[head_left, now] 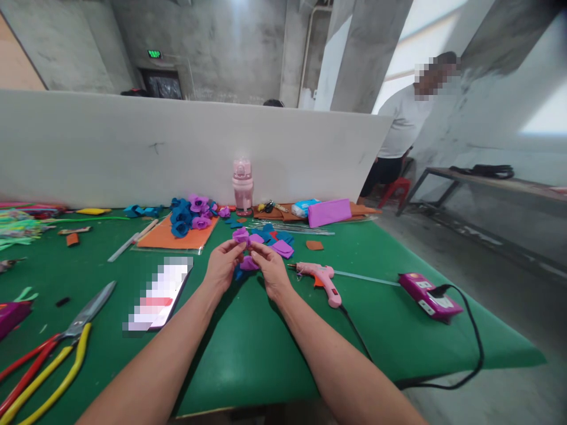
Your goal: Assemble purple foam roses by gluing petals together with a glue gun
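Nearest me, my two bare forearms reach out over the green table (248, 354). At far left lie yellow-handled pliers (53, 378) and scissors (88, 313), then a phone (159, 292), set aside within reach. My left hand (221, 265) pinches a purple felt flower (243, 236) at its base, raised just off the table; my right hand (272, 268) closes its fingertips on a petal beside it, apparently pressing it on. Right of that rests a pink glue gun (321, 280), nozzle toward my hands, its cord running to a purple power strip (429, 295).
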The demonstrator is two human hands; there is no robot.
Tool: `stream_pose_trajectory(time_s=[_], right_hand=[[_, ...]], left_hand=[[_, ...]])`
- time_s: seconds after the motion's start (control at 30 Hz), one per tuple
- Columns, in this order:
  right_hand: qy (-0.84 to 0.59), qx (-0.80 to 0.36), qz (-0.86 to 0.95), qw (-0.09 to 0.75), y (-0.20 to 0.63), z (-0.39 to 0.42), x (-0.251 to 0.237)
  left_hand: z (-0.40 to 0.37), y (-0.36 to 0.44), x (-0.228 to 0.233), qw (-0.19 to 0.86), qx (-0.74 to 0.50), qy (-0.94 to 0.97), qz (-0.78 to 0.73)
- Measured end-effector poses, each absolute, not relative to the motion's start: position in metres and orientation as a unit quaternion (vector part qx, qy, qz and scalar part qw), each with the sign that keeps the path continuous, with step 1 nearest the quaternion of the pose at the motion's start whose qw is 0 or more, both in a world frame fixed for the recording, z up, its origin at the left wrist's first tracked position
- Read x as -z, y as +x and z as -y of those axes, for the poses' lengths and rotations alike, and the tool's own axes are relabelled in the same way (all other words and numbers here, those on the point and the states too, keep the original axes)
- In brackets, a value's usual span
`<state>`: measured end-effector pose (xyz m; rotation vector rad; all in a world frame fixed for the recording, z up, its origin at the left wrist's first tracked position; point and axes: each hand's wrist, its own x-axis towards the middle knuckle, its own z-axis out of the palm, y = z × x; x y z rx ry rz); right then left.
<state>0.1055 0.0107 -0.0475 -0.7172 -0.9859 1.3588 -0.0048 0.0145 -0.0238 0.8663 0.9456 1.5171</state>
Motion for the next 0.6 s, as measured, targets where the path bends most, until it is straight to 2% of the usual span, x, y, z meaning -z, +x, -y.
stream_pose_trajectory(time_s=[0.17,0.43,0.6], right_hand=[[-0.315,-0.538,0.487,0.611,0.103,-0.009,0.046],[-0.387,-0.356,0.617,0.586,0.103,-0.006,0.050],[-0.390,-0.295,0.656,0.574,0.102,-0.003,0.051]], left_hand=[[-0.016,-0.006,0.026,0.536,-0.648,0.368,-0.397],[-0.018,-0.008,0.033,0.510,-0.651,0.390,-0.405],[-0.020,-0.010,0.036,0.494,-0.656,0.407,-0.400]])
